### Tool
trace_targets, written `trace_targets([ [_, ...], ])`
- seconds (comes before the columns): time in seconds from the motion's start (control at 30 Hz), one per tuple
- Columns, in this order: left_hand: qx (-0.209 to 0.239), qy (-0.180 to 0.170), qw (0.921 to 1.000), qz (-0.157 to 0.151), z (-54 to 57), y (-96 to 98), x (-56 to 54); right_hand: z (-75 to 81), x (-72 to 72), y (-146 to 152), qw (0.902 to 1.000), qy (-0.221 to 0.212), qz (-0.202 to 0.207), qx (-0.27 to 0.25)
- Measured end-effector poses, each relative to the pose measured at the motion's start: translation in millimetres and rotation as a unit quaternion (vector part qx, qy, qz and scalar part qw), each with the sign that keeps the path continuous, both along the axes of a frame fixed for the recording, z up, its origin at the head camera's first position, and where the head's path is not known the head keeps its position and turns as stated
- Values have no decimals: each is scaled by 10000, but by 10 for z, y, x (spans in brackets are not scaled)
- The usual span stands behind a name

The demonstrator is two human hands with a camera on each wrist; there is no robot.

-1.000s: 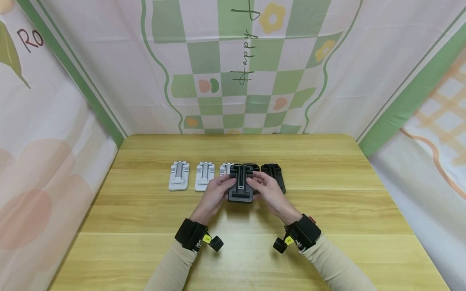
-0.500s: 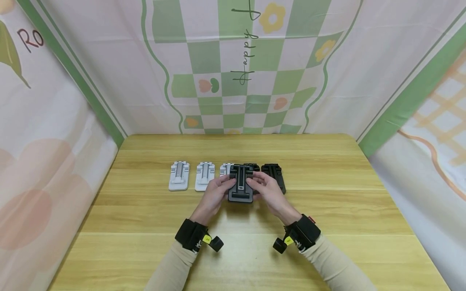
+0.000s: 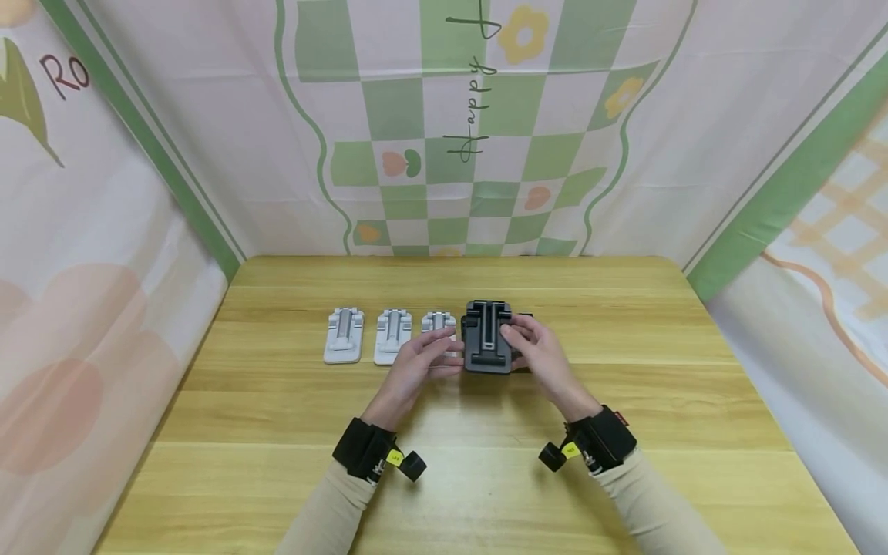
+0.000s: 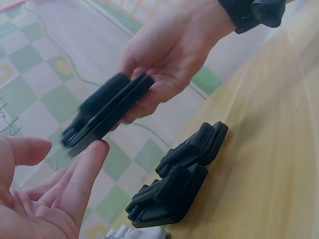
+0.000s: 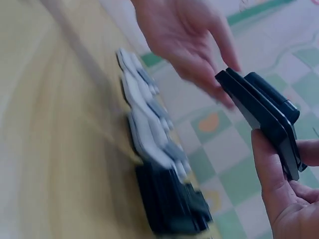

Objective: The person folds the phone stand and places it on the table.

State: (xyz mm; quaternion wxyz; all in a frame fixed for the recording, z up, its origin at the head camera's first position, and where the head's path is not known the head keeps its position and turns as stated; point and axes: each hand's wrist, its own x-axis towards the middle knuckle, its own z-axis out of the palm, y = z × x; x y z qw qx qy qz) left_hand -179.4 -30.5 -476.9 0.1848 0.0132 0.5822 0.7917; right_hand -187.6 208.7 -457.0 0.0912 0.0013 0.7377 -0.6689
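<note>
A folded black phone stand [image 3: 488, 339] is held up above the table, pinched at its right edge by my right hand [image 3: 546, 361] between thumb and fingers. My left hand [image 3: 411, 374] has its fingers extended at the stand's left edge, thumb apart. In the left wrist view one fingertip lies close to the stand's end; whether it touches, I cannot tell. Two more black phone stands, a nearer one [image 4: 169, 194] and a farther one [image 4: 194, 147], lie on the table beneath, mostly hidden in the head view.
Three folded white phone stands, a left one [image 3: 343, 336], a middle one [image 3: 392, 337] and a right one [image 3: 438, 320], form a row on the wooden table [image 3: 458, 478]. The left hand partly covers the right one. A patterned cloth [image 3: 447, 204] hangs behind the table.
Both hands held the black phone stand before. The left fingers have loosened from it, and the right hand has carried it to the right and slightly farther away.
</note>
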Motion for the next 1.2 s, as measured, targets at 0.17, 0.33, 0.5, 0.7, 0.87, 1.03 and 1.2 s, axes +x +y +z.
trace_targets([
  [0.17, 17, 90, 9998, -152, -16, -53, 4, 1, -65, 321, 9987, 157, -321, 350],
  [0.33, -129, 142, 9998, -98, -41, -71, 5, -46, -136, 670, 9951, 306, -660, 663],
  [0.5, -225, 194, 9996, -22, -77, -76, 2, -144, -208, 934, 9925, 293, -846, 835],
  [0.7, -282, 160, 9995, -27, -96, -70, 0, -272, -276, 1119, 9907, 198, -943, 961],
  [0.87, -299, 115, 9995, 20, -94, -87, 6, -338, -322, 1220, 9846, 28, -779, 1564],
  [1.03, -330, 125, 9994, 33, -107, -102, 7, -385, -356, 1283, 9783, -143, -585, 1985],
  [1.2, -346, 80, 9994, 47, -110, -105, 26, -439, -379, 1316, 9790, -294, -533, 1946],
])
